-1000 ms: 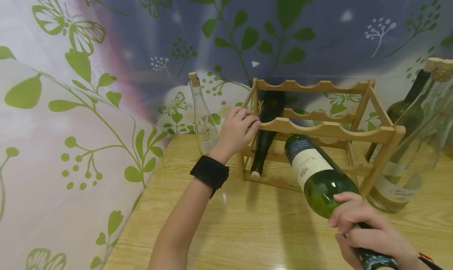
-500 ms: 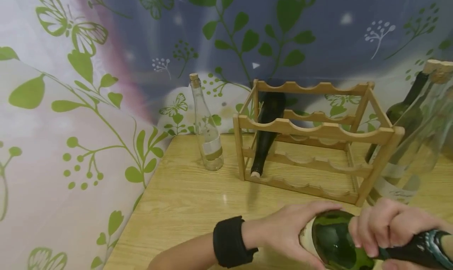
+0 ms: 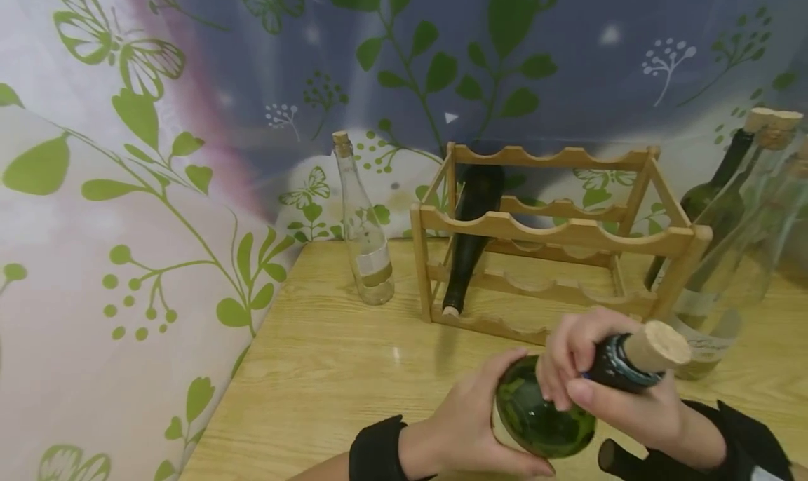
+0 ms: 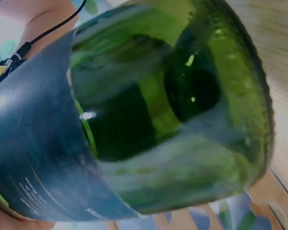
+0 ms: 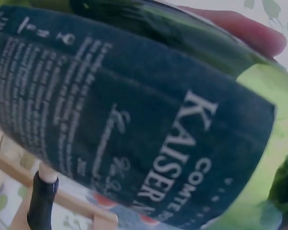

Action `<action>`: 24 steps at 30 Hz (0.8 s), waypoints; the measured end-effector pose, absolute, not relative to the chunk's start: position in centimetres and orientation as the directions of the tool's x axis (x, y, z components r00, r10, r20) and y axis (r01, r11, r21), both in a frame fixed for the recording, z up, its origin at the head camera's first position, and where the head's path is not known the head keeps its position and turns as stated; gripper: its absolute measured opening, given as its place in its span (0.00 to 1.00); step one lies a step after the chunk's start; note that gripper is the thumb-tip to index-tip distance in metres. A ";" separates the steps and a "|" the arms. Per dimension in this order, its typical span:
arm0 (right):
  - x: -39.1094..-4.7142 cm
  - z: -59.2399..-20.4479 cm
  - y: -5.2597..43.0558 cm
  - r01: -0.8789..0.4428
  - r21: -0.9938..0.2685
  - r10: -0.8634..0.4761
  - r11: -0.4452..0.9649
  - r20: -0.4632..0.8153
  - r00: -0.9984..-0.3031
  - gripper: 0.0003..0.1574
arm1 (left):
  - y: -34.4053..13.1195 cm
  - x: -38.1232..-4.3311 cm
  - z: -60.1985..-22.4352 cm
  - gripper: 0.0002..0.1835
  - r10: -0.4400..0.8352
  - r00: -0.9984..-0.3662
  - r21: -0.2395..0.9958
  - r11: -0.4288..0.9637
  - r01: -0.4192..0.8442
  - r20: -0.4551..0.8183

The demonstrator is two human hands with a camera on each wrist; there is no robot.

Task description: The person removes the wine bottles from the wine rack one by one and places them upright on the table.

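A corked green wine bottle is held tilted in front of the rack, its cork up toward the right. My left hand grips the bottle's body from the left. Around the neck curl the fingers of my right hand. The right wrist view shows its dark label with white lettering; the left wrist view shows the green glass base. Behind stands a two-tier wooden wine rack. A dark bottle lies in its leftmost slot, corked neck pointing forward and down.
A clear corked bottle stands left of the rack on the wooden table. Right of the rack, several corked bottles stand close together. A patterned curtain hangs behind. A dark rounded object shows under my right wrist.
My left hand has left the rack's top left corner and taken hold of the bottle's body. The bottle has come away from the rack toward me, and its neck has turned upward.
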State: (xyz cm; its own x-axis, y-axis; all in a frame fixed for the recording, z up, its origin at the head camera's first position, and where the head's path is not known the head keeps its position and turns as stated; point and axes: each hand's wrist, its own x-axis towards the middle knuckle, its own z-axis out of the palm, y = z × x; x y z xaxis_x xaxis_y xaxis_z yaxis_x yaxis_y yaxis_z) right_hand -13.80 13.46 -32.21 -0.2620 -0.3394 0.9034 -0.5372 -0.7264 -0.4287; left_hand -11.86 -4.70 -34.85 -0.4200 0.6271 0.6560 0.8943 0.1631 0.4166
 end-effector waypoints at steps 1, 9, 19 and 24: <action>-14.0 -31.3 12.5 -0.544 -0.434 -0.347 -0.718 0.901 -0.260 0.08 | -5.2 -11.9 -35.0 0.58 0.600 -0.443 0.441 0.162 0.883 0.667; -14.6 -25.6 4.8 -0.563 -0.626 -0.414 -0.540 0.780 -0.469 0.12 | -9.6 -12.5 -36.3 0.46 0.336 -0.575 0.534 0.213 0.818 0.746; -17.8 -25.5 -1.2 -0.445 -0.888 -0.516 -0.114 0.436 -0.737 0.06 | -13.7 -14.4 -38.4 0.49 0.043 -0.721 0.661 0.365 0.656 0.692; -19.6 -25.6 -3.4 -0.428 -0.902 -0.528 -0.055 0.390 -0.754 0.13 | -14.6 -15.7 -38.6 0.48 -0.039 -0.764 0.723 0.359 0.590 0.644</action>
